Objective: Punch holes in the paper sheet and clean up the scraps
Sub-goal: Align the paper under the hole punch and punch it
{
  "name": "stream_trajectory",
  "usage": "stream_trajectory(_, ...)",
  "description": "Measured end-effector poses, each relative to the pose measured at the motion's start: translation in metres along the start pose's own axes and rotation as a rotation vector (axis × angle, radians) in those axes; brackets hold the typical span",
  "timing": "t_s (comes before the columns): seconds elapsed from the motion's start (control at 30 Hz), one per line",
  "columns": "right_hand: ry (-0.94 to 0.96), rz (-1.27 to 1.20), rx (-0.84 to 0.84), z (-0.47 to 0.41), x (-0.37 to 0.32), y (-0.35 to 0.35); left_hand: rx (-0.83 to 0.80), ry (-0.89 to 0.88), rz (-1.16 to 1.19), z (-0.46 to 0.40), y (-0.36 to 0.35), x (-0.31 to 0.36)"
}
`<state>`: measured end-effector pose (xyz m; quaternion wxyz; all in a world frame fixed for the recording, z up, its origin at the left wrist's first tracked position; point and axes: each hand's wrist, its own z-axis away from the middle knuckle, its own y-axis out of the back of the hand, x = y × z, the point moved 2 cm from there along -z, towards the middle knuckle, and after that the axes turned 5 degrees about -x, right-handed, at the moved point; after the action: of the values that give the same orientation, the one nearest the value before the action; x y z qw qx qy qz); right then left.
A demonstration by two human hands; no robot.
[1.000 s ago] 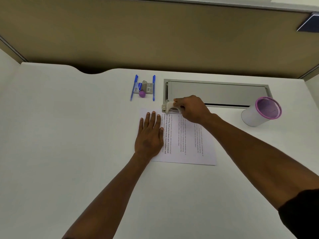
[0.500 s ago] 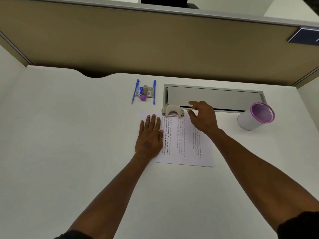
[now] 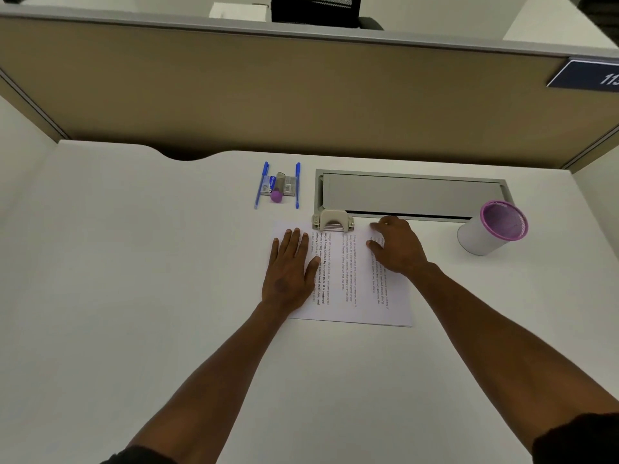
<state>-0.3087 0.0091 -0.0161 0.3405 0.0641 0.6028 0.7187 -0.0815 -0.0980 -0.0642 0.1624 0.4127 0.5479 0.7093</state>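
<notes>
White paper sheet point(image 3: 348, 279) lengthwise away from viewer, both hands flat, grip released, hole punch point(image 3: 332, 220) astride far edge.

both hands point(image 3: 288, 269) point(image 3: 397, 246) flat on paper point(image 3: 351, 283) beside hole punch point(image 3: 332, 220).

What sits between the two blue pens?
In the head view, small stationery packets and a purple round object lie between the blue pens.

Soft even light, wide-angle edge distortion
</notes>
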Motion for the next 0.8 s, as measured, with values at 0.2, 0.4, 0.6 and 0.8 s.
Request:
stream_trajectory(0.2, 0.006, 0.007, 0.024, 0.000, 0.000, -0.002, 0.079, 0.008, 0.029, -0.001, 0.004, 0.002)
stream_trajectory(0.4, 0.005, 0.009, 0.023, -0.001, 0.001, -0.002, 0.100, 0.082, 0.029, -0.014, 0.013, 0.001)
stream_trajectory(0.6, 0.037, -0.014, 0.069, -0.004, -0.010, 0.000, 0.112, -0.019, 0.060, -0.040, 0.030, 0.011)
stream_trajectory(0.8, -0.019, -0.099, 0.073, -0.019, -0.020, 0.001, 0.107, -0.129, 0.011, -0.067, 0.047, 0.030)
